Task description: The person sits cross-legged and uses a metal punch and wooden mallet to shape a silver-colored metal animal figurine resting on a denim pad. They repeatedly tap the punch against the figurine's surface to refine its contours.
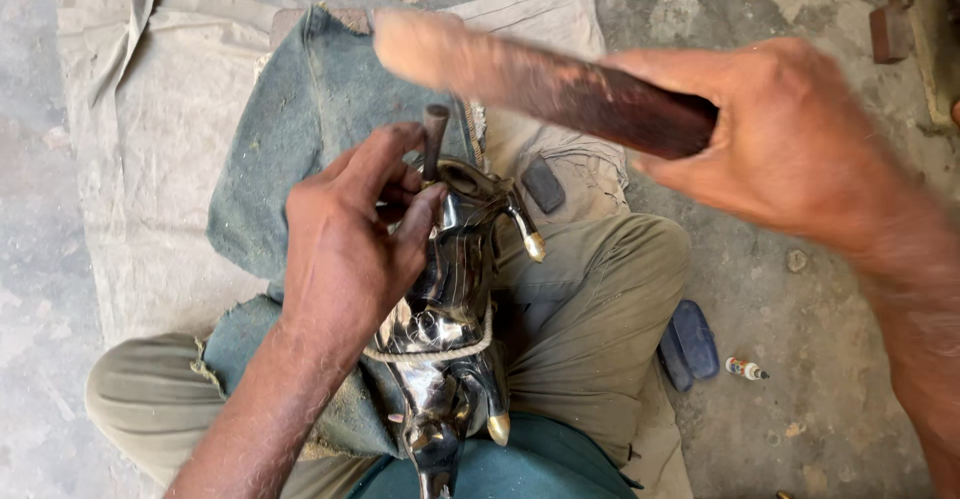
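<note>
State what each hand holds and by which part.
The right hand grips a dark wooden stick by its near end. The left hand pinches a short punch by its shaft, against a shiny black figurine.

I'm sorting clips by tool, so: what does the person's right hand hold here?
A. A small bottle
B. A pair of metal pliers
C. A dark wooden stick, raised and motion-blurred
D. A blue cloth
C: the right hand grips a dark wooden stick, blurred above the shiny black animal figurine that the left hand steadies on the lap.

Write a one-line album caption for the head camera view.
Seated on cloth, left hand steadies a punch on a shiny black metal figure; right hand holds a wooden mallet above.
</note>
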